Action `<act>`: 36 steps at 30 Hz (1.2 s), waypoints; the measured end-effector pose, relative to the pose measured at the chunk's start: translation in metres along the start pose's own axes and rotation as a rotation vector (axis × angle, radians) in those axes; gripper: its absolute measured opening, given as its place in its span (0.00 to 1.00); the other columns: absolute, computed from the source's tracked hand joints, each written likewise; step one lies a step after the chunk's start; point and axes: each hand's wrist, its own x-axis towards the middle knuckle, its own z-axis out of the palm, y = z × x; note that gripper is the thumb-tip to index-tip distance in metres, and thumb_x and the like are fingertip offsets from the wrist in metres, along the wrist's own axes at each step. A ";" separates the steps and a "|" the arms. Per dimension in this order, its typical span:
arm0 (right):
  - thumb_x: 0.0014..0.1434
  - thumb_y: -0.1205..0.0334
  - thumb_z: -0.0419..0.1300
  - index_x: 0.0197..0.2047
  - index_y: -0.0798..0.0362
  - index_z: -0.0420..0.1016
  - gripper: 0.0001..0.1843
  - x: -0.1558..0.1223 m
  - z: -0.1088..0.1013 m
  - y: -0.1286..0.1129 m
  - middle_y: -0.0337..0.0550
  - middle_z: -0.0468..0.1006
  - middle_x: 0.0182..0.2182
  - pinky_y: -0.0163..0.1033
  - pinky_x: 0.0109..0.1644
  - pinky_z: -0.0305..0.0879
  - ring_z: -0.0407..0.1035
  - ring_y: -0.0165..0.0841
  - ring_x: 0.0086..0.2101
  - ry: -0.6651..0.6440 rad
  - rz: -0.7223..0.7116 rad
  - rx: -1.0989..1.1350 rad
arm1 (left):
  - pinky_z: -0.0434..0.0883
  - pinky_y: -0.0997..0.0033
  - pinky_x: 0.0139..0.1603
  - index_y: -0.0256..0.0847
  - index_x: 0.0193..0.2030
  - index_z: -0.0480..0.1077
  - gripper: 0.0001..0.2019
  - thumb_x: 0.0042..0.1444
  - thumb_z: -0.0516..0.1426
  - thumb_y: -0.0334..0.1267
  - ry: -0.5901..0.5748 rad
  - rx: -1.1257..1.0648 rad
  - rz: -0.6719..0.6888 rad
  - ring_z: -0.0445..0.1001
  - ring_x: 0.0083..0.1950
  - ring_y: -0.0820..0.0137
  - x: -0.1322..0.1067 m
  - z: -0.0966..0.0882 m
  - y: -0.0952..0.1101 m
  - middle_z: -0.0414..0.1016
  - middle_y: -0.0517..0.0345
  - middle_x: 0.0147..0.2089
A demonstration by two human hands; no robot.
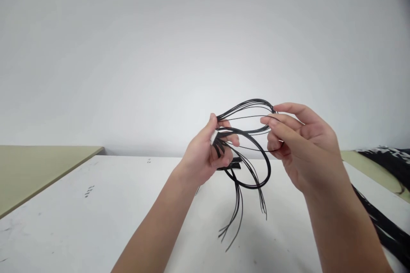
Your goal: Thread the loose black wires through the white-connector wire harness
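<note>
A bundle of thin black wires (245, 131) is held up above the white table between both hands. My left hand (209, 149) is closed around the bundle, next to a small white piece (214, 137) that looks like a connector or label. From that hand a thicker black cable (269, 166) curves out in a loop, and loose wire ends (237, 213) dangle below. Thumb and index finger of my right hand (296, 140) pinch one thin black wire (241, 117). The other wires arc past its fingertips. My left palm hides part of the bundle.
The white tabletop (64, 222) carries small dark marks. Beige surfaces (38, 166) flank it, and a pale wall (160, 51) rises behind. More black cables (384, 226) lie at the right edge, with a dark cloth-like item (389, 162) with white markings beyond.
</note>
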 end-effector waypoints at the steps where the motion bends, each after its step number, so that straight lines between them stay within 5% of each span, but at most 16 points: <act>1: 0.53 0.64 0.65 0.41 0.48 0.71 0.11 -0.001 0.001 0.000 0.38 0.77 0.33 0.28 0.16 0.57 0.61 0.21 0.18 -0.001 0.008 0.020 | 0.52 0.81 0.14 0.43 0.38 0.61 0.18 0.61 0.46 0.57 0.000 0.010 -0.009 0.63 0.13 0.80 0.000 0.000 0.000 0.73 0.61 0.27; 7: 0.54 0.63 0.63 0.40 0.47 0.71 0.09 -0.006 0.001 -0.001 0.36 0.75 0.31 0.29 0.17 0.54 0.54 0.20 0.16 -0.040 -0.072 0.045 | 0.49 0.81 0.11 0.42 0.39 0.65 0.24 0.60 0.42 0.61 -0.094 0.137 -0.039 0.69 0.15 0.75 0.002 -0.001 -0.003 0.78 0.52 0.32; 15: 0.56 0.63 0.61 0.41 0.45 0.71 0.08 -0.014 0.004 -0.008 0.37 0.76 0.32 0.31 0.15 0.51 0.54 0.21 0.15 -0.120 -0.190 0.048 | 0.47 0.83 0.08 0.41 0.36 0.65 0.27 0.59 0.41 0.63 -0.228 0.110 -0.021 0.62 0.10 0.77 0.004 -0.004 -0.009 0.75 0.55 0.24; 20: 0.58 0.64 0.60 0.42 0.43 0.70 0.09 -0.015 0.002 -0.009 0.37 0.75 0.36 0.32 0.17 0.57 0.57 0.22 0.17 -0.184 -0.186 0.095 | 0.48 0.85 0.07 0.41 0.33 0.62 0.25 0.59 0.42 0.62 -0.244 -0.062 -0.077 0.53 0.07 0.81 0.004 0.000 -0.010 0.64 0.65 0.15; 26: 0.59 0.62 0.59 0.44 0.41 0.69 0.09 -0.013 0.000 -0.008 0.39 0.73 0.40 0.30 0.17 0.55 0.58 0.23 0.20 -0.214 -0.142 0.098 | 0.42 0.87 0.06 0.44 0.36 0.62 0.23 0.61 0.39 0.60 -0.291 -0.286 -0.181 0.47 0.06 0.84 0.000 0.001 -0.008 0.62 0.67 0.15; 36: 0.56 0.62 0.60 0.44 0.41 0.68 0.12 -0.010 -0.001 -0.011 0.41 0.73 0.41 0.30 0.16 0.49 0.63 0.28 0.25 -0.179 -0.073 0.126 | 0.47 0.86 0.06 0.45 0.39 0.66 0.25 0.63 0.36 0.58 -0.457 -0.282 -0.176 0.49 0.05 0.81 0.001 -0.004 -0.010 0.62 0.66 0.13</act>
